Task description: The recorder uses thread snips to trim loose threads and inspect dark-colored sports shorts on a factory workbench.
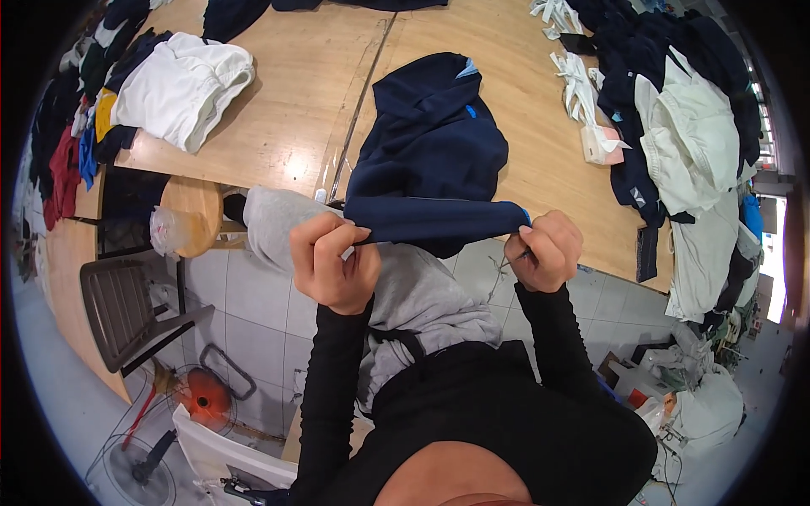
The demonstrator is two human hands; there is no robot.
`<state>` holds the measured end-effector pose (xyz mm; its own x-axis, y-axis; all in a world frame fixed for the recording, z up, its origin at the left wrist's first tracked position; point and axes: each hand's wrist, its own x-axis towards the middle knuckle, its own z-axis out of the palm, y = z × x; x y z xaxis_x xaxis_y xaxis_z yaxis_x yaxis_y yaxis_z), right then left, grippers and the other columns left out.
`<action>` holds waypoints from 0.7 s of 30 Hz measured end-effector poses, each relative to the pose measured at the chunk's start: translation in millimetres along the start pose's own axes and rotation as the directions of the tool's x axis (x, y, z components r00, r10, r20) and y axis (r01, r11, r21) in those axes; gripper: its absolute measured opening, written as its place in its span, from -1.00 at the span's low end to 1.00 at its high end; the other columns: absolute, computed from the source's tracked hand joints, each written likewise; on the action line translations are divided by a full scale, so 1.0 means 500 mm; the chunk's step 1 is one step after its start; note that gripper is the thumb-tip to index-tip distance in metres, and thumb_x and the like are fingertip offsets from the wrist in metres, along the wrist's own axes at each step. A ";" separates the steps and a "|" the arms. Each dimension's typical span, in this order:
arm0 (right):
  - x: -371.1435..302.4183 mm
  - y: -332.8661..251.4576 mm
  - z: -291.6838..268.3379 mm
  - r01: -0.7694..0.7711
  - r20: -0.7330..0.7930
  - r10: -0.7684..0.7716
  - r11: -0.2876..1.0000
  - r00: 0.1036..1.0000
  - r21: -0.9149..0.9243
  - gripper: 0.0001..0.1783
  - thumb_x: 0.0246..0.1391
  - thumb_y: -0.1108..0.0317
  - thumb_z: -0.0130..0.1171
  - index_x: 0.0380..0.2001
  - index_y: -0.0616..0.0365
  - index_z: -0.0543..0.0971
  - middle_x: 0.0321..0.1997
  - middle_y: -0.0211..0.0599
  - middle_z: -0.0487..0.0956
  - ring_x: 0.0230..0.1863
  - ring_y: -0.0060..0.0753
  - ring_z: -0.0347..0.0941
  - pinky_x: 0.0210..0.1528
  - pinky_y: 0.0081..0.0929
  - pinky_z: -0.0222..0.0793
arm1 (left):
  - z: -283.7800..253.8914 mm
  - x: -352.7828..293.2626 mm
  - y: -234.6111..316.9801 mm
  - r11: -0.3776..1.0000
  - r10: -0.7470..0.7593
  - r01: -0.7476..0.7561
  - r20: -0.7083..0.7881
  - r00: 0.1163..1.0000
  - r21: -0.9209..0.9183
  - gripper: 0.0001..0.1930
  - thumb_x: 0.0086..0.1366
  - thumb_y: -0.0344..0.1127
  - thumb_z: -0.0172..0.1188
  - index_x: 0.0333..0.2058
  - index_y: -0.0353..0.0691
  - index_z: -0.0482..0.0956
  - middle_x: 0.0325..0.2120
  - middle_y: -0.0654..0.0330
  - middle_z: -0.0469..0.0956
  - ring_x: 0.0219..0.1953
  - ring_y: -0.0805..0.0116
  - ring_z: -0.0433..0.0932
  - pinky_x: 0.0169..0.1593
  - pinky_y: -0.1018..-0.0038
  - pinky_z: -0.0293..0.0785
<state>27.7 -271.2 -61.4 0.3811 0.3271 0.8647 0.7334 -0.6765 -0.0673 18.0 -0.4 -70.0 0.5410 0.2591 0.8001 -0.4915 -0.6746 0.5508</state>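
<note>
A navy blue garment (434,126) lies on the wooden table in front of me, and its near part hangs over the table's edge. Between my hands a narrow band of it is stretched out flat, level with my lap. My left hand (336,261) pinches the band's left end between thumb and fingers. At the other end, my right hand (544,251) closes on the band, where a bit of light blue shows at the edge. Something small and dark shows among the right fingers; I cannot make out what it is.
White folded clothing (184,88) lies at the table's left, beside coloured garments. On the right are a dark and white clothes pile (688,135), white strips (576,88) and a pink box (601,145). A stool (192,211), a chair (126,312) and a fan (207,398) stand lower left.
</note>
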 end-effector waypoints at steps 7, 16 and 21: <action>0.002 0.098 -0.067 -0.031 -0.111 -0.025 0.878 0.993 -0.478 -0.77 0.14 0.70 0.23 -0.15 0.24 0.54 -0.38 -0.14 0.62 -0.38 -0.11 0.63 -0.29 -0.27 0.59 | -0.001 -0.006 -0.095 0.975 -0.170 0.156 0.082 0.982 0.157 -0.54 -0.19 -0.72 0.06 -0.23 -0.29 0.61 -0.29 0.14 0.52 -0.43 0.32 0.46 -0.43 0.50 0.30; 0.001 0.099 -0.050 -0.652 -0.310 0.599 0.752 0.739 -0.102 -0.70 0.22 0.68 0.26 -0.04 0.29 0.43 -0.10 -0.24 0.52 -0.16 -0.42 0.56 -0.15 -0.57 0.49 | 0.017 0.001 0.021 0.668 -0.672 0.677 0.140 0.727 -0.309 -0.63 0.19 -0.72 0.29 -0.02 -0.33 0.59 -0.50 0.28 0.59 -0.45 0.58 0.58 -0.29 0.61 0.52; 0.024 0.104 -0.019 -0.684 -0.256 0.689 0.719 0.678 0.125 -0.71 0.33 0.72 0.11 0.05 0.28 0.42 -0.02 -0.26 0.54 -0.13 -0.60 0.53 -0.16 -0.71 0.46 | -0.001 0.000 0.050 0.650 -0.606 0.668 0.283 0.743 -0.361 -0.63 0.39 -0.68 0.25 0.13 -0.29 0.51 -0.27 0.28 0.69 -0.26 0.60 0.65 -0.18 0.66 0.50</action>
<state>64.9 -308.5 -49.8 0.6199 -0.4131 0.6672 0.3369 -0.6278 -0.7017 5.5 -16.9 -56.1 0.8934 0.4057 0.1932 -0.2046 -0.0156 0.9787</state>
